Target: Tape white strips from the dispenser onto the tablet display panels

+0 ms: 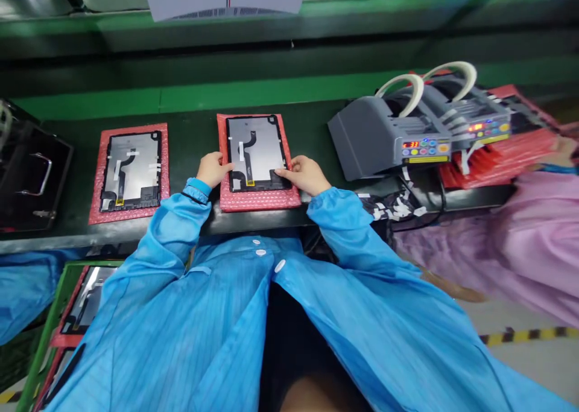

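Lying on a pink bubble sheet (260, 199) on the dark belt (194, 140), a tablet panel (257, 152) is touched from both sides. The left hand (211, 169) is curled narrow against its left edge; whether that edge is gripped cannot be told. The right hand (304, 174) is pressed by its fingertips on the near right corner, nothing held. A second panel (132, 171) is seen to the left, a tape dispenser (389, 137) to the right.

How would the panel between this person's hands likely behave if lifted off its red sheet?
The panel looks thin, flat and rigid, so it would probably lift stiffly and feel light. Its exposed flex cable and taped parts suggest it is fragile. The red bubble sheet beneath looks soft and floppy, so pushing the panel might drag the sheet.
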{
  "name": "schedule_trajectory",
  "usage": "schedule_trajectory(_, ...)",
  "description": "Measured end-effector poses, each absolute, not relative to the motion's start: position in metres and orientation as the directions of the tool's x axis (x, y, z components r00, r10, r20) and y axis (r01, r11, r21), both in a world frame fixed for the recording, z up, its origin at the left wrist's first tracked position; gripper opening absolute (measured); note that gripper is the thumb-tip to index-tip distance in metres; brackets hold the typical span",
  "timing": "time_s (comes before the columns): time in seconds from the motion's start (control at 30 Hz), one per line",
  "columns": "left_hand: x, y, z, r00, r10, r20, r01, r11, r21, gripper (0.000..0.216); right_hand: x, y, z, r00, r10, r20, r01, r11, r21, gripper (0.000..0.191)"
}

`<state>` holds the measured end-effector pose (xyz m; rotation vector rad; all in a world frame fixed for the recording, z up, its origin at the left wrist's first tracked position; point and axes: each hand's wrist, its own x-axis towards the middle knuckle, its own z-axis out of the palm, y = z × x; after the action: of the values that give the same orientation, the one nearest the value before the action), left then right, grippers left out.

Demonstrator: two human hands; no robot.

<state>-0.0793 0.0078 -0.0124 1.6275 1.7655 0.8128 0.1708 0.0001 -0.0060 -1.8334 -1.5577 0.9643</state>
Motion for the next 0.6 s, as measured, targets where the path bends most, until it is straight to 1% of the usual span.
schedule_trajectory(0.03, -0.078, 0.006, -0.01, -0.09, 0.995, -0.037, 0.661, 0.087, 0.745, 0.02, 0.171, -0.001, -0.007, 0.096, 0.982, -0.165, 0.58, -0.19, -0.792, 0.041)
schedule_trajectory(0.07, -0.076, 0.004, -0.008, -0.111, 0.993, -0.049, 0.682, 0.112, 0.723, 0.03, 0.173, -0.004, -0.008, 0.119, 0.981, -0.156, 0.549, -0.196, -0.813, 0.04)
schedule_trajectory(0.13, -0.071, 0.0, -0.004, -0.141, 0.989, -0.049, 0.695, 0.134, 0.707, 0.052, 0.181, -0.015, -0.01, 0.201, 0.972, -0.125, 0.434, -0.203, -0.878, 0.035)
schedule_trajectory(0.2, -0.066, -0.004, 0.0, -0.155, 0.987, -0.032, 0.691, 0.132, 0.711, 0.064, 0.198, -0.029, -0.011, 0.375, 0.924, -0.068, 0.269, -0.179, -0.946, 0.031)
schedule_trajectory(0.23, -0.065, -0.005, 0.001, -0.155, 0.988, -0.024, 0.691, 0.126, 0.711, 0.066, 0.209, -0.036, -0.011, 0.484, 0.874, -0.045, 0.189, -0.155, -0.97, 0.032)
schedule_trajectory(0.3, -0.063, -0.005, 0.003, -0.133, 0.991, -0.017, 0.704, 0.106, 0.702, 0.067, 0.233, -0.049, -0.01, 0.677, 0.735, -0.041, 0.067, -0.116, -0.991, 0.035)
schedule_trajectory(0.37, -0.065, -0.002, 0.004, -0.083, 0.996, -0.028, 0.732, 0.079, 0.677, 0.067, 0.258, -0.055, -0.008, 0.782, 0.617, -0.084, -0.015, -0.117, -0.993, 0.036)
schedule_trajectory(0.4, -0.066, 0.0, 0.005, -0.056, 0.998, -0.042, 0.751, 0.07, 0.657, 0.066, 0.269, -0.055, -0.007, 0.804, 0.585, -0.105, -0.037, -0.127, -0.991, 0.035)
schedule_trajectory(0.5, -0.075, 0.007, 0.01, -0.013, 0.998, -0.064, 0.828, 0.047, 0.558, 0.064, 0.294, -0.048, -0.003, 0.822, 0.558, -0.113, -0.028, -0.159, -0.987, 0.03)
schedule_trajectory(0.57, -0.081, 0.012, 0.014, -0.002, 1.0, 0.007, 0.878, -0.002, 0.479, 0.053, 0.298, -0.043, 0.0, 0.851, 0.522, -0.055, 0.036, -0.163, -0.986, 0.027)
schedule_trajectory(0.6, -0.084, 0.017, 0.015, 0.028, 0.997, 0.065, 0.893, -0.055, 0.447, 0.046, 0.296, -0.043, 0.001, 0.869, 0.494, 0.003, 0.093, -0.158, -0.983, 0.026)
